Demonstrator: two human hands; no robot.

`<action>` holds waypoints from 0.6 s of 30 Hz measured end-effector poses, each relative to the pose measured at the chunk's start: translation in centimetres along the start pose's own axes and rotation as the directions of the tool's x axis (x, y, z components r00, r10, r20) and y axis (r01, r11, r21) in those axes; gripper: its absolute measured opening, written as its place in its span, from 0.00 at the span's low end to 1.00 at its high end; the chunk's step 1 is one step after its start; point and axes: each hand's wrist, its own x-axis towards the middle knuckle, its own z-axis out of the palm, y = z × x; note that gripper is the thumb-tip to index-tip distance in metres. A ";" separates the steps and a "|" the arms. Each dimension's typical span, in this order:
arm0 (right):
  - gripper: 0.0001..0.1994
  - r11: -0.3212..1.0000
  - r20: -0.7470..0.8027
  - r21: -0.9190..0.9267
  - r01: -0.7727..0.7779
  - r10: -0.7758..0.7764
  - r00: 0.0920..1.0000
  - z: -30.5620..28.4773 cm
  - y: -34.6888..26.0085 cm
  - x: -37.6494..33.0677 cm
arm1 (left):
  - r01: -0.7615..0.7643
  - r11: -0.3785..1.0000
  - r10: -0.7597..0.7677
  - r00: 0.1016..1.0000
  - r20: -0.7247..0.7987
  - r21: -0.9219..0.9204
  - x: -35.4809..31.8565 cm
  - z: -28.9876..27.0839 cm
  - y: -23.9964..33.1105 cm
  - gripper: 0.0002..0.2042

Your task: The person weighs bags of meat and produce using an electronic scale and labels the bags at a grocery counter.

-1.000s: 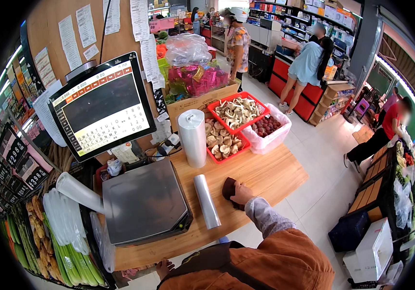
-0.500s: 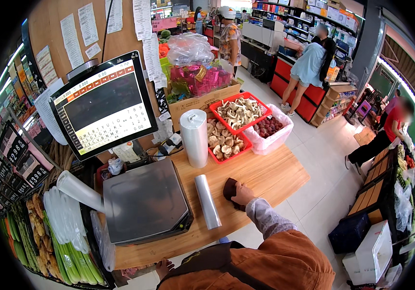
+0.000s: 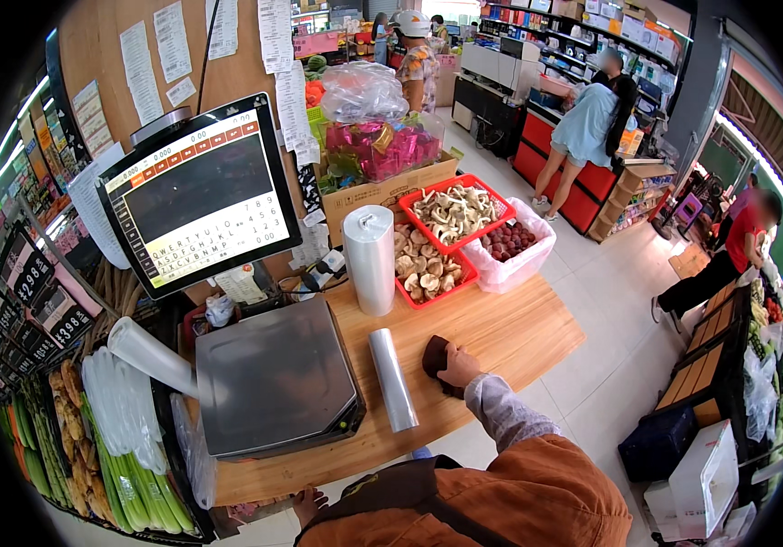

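Note:
My right hand (image 3: 460,364) rests on the wooden counter with its fingers closed over a dark brown folded cloth (image 3: 435,356). Low beside the counter's front edge, my left hand (image 3: 309,503) hangs with its fingers apart and nothing in it. A roll of clear plastic bags (image 3: 392,378) lies just left of the cloth. Behind it a thicker plastic roll (image 3: 369,260) stands upright. To the left sits a flat weighing scale (image 3: 273,378), below a tilted touchscreen (image 3: 200,205).
Red baskets of mushrooms (image 3: 458,216) and a pink-lined container of dark red fruit (image 3: 510,244) stand at the counter's far side. Celery (image 3: 140,488) and bagged vegetables fill a rack at left. Several people are in the aisle, one in red (image 3: 745,237) at right.
My hands and the cloth stay in place on and by the counter. The view shifts slightly. In the background, the person in the white helmet has moved left.

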 end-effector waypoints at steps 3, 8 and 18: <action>0.34 1.000 -0.017 -0.010 0.016 -0.016 1.000 0.2 0.1 0.1 | 0.004 1.000 -0.004 1.000 0.003 0.009 -0.4 0.1 0.4 0.14; 0.35 0.999 0.028 0.010 -0.031 0.031 0.999 -0.3 -0.3 -0.1 | 0.007 0.999 -0.006 1.000 -0.015 0.031 -0.9 0.3 0.8 0.14; 0.34 1.000 0.004 0.009 -0.005 0.005 1.000 -0.1 -0.1 0.0 | 0.026 1.000 -0.027 0.999 -0.041 -0.008 -1.4 0.6 1.2 0.13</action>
